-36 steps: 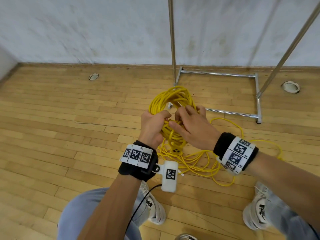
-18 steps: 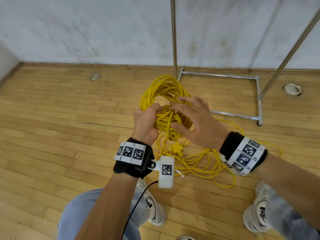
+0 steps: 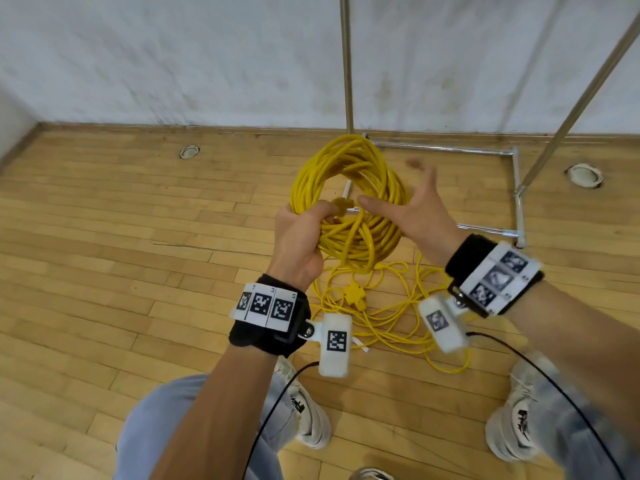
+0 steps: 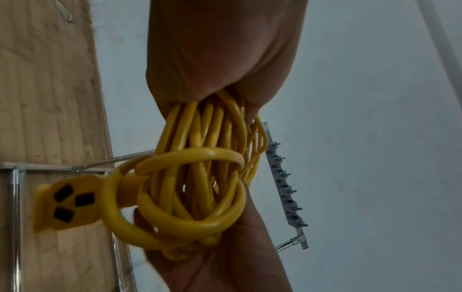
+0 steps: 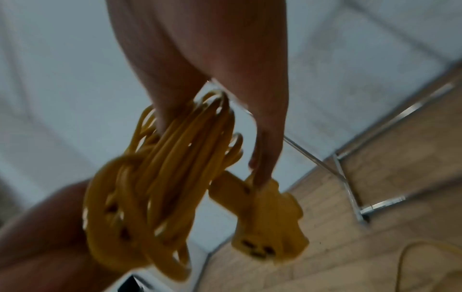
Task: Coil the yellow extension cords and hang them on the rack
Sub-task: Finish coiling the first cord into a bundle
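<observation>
My left hand [image 3: 304,230] grips a coiled yellow extension cord [image 3: 346,188] at its lower left and holds it upright above the floor. In the left wrist view, a turn of cord is wrapped round the coiled yellow extension cord [image 4: 200,177], and its socket end [image 4: 65,203] sticks out to the left. My right hand [image 3: 415,209] is spread flat just right of the coil, thumb toward the socket end [image 3: 343,204]. In the blurred right wrist view its straight fingers [image 5: 267,138] lie along the coil [image 5: 160,177]. The chrome rack [image 3: 346,64] stands behind the coil.
A second yellow cord [image 3: 381,323] lies loose on the wooden floor between my feet, its plug [image 3: 353,294] on top. The rack's base bars [image 3: 516,188] sit by the white wall. A bar of hooks [image 4: 285,185] shows above. Round floor fittings [image 3: 189,151] are set in the boards.
My left hand has lifted the coil higher. My right hand has let go of the strands, opened flat and moved to the coil's right side.
</observation>
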A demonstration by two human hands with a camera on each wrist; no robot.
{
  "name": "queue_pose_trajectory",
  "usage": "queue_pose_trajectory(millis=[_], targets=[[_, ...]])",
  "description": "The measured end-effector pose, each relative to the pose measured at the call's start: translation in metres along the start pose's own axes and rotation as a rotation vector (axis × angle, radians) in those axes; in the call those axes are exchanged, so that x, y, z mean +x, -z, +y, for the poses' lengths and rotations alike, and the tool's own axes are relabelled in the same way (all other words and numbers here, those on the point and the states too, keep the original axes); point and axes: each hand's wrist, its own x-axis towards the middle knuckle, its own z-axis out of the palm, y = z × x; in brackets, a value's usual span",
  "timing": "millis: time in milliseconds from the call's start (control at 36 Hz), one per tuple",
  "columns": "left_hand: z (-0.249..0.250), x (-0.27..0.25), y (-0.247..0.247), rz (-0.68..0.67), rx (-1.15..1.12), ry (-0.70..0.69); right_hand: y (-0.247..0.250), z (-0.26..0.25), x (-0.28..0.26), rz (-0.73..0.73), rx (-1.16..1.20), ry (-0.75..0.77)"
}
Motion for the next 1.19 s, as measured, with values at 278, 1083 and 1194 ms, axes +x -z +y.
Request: queue_pose_trajectory(millis=[278, 1083, 1194], targets=[[0.005, -0.008, 0.004, -0.326, -0.008, 0.102, 0.008, 0.007, -0.007, -0.083, 0.147, -0.258], [-0.043, 0.013, 0.011, -0.275, 0.883, -0.508, 0.039, -0.012, -0.020, 0.013, 0.399, -0.282], [-0.025, 0.016, 0.015, -0.243, 0.749, -0.243, 0.041, -0.013, -0.015, 0.105, 0.390, -0.241]])
